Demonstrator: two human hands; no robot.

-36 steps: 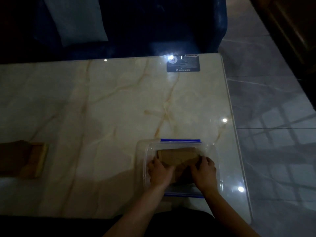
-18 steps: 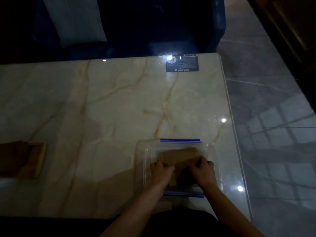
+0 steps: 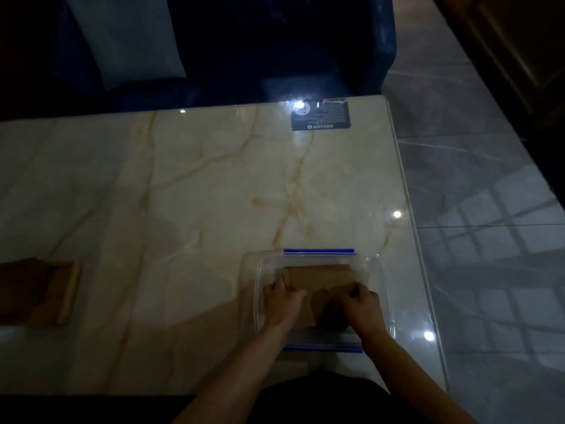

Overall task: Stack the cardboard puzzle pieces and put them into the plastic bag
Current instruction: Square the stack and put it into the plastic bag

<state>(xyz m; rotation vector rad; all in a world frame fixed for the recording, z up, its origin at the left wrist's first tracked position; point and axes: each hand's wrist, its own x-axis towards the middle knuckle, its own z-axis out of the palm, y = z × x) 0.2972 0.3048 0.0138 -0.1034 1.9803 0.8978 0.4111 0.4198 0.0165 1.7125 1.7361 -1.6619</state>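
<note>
Nearest the viewer, the left hand (image 3: pixel 282 304) and right hand (image 3: pixel 362 310) grip a brown cardboard stack (image 3: pixel 319 281) inside the clear, blue-zippered plastic bag (image 3: pixel 374 270). Left of the bag lies more cardboard (image 3: pixel 36 292); beyond it, a dark card (image 3: pixel 321 117) on glossy marble.

Two hands (image 3: pixel 282 304), one plastic bag (image 3: pixel 374 270), one cardboard stack (image 3: pixel 318 278), one dark card (image 3: pixel 321 116).
</note>
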